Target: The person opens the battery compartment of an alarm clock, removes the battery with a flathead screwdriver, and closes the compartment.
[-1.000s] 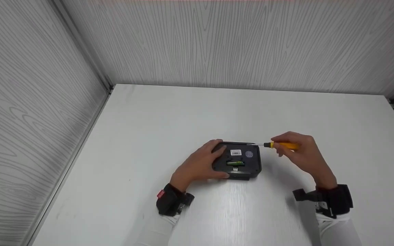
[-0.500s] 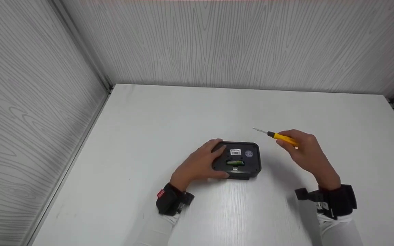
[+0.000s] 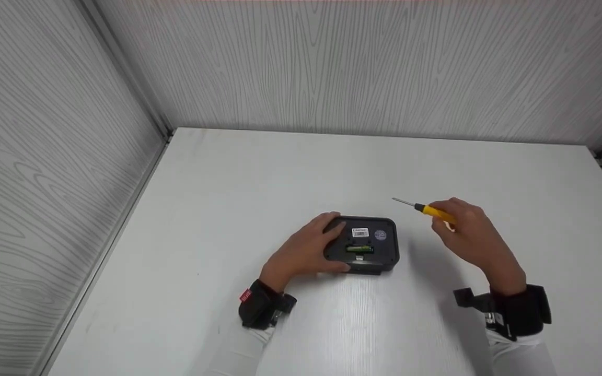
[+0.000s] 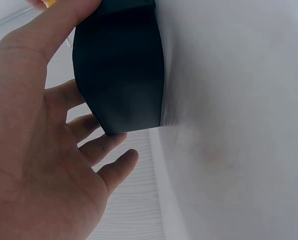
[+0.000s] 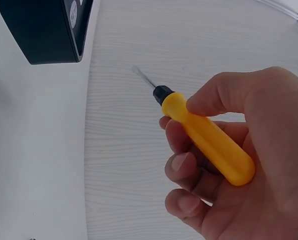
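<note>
A black box-shaped device (image 3: 384, 250) lies on the white table with its back up. That back carries a barcode label, a round sticker and an uncovered slot with a green battery (image 3: 359, 249) in it. My left hand (image 3: 306, 248) grips the device by its left end, thumb on the near side and fingers over the far edge and back. In my right hand (image 3: 465, 230) is a yellow screwdriver (image 5: 214, 145), pinched by thumb and fingers around its handle. Its metal tip points left, held off the table and apart from the device, beyond its far right corner.
The white table (image 3: 259, 177) meets a grey wood-grain panel (image 3: 306, 68) at the back. A similar panel (image 3: 45, 172) stands along the left side. Black straps with small cameras sit on both wrists.
The screwdriver tip has left the device's far right corner, rising and tilting away; my right hand has since drifted slightly right. My left hand and the device have stayed put.
</note>
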Demonstrator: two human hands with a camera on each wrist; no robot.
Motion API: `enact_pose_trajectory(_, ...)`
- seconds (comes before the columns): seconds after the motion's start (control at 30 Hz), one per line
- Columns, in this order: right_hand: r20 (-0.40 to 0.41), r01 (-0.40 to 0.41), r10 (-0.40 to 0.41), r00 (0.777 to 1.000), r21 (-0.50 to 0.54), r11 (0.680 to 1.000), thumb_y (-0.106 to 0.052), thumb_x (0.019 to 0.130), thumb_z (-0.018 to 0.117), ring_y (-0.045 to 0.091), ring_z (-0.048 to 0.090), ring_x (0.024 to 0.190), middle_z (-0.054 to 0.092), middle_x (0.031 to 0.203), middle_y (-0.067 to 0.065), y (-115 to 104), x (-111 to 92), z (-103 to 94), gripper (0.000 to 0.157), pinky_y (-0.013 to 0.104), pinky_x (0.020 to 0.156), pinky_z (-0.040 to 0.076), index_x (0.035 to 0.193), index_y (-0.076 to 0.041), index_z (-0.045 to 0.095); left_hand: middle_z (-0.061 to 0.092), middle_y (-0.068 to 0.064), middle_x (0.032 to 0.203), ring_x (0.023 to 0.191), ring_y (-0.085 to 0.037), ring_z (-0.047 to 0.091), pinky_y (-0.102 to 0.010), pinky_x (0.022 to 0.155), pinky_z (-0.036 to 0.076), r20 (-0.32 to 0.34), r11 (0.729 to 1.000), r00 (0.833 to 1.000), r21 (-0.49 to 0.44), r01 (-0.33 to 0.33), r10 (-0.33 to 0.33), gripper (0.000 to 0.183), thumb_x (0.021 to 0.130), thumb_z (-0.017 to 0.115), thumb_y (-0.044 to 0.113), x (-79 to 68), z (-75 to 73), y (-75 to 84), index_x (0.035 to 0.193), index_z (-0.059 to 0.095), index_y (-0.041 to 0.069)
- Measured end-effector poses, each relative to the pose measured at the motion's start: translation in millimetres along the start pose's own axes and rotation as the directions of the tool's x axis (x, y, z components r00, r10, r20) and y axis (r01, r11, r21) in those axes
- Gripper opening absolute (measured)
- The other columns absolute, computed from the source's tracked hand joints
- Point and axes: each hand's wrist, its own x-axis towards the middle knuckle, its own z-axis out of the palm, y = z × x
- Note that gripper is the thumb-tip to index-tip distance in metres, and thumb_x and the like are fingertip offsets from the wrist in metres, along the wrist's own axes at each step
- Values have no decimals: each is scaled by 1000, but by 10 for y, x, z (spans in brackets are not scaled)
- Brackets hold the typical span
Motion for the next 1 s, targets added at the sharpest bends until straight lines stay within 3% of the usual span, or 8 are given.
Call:
enact_pose_trajectory(0.23, -4, -69, 68, 998, -92, 993, -5, 91, 55, 19, 45, 60, 69, 98, 19, -26, -7, -17, 23, 24, 51, 36, 109, 3, 67, 24, -1, 160, 147, -18, 26, -35, 119, 31, 0, 1000, 1000, 6, -3, 3, 94, 79, 68, 65, 1, 0, 0, 152, 32, 18)
enact_pose_trajectory(0.43, -2, -94, 95, 995, -148, 985, -8, 94, 52, 24, 51, 69, 68, 96, 21, -37, -20, -16, 23, 32, 57, 44, 109, 6, 62, 23, -1, 160, 148, -18, 25, -35, 119, 31, 4, 1000, 1000, 11, 3, -3, 95, 78, 68, 65, -3, 2, -4, 153, 32, 18)
enact_pose_trajectory(0.73, 63, -121, 131, 989, -136, 983, -8, 98, 45, 25, 40, 78, 49, 88, 18, -15, -24, 5, 22, 30, 65, 36, 103, 10, 57, 23, -2, 160, 148, -19, 25, -35, 119, 30, 4, 1000, 1000, 19, -6, 6, 95, 79, 67, 66, 5, 8, -5, 153, 31, 18)
enact_pose_trajectory(1.0, 106, -145, 157, 982, -108, 983, -8, 98, 48, 24, 45, 74, 53, 87, 19, 12, -9, -4, 24, 28, 62, 39, 108, 11, 58, 24, 0, 160, 147, -18, 26, -35, 119, 31, 4, 1000, 1000, 2, 6, -6, 93, 79, 67, 65, -11, -6, 5, 152, 34, 18)
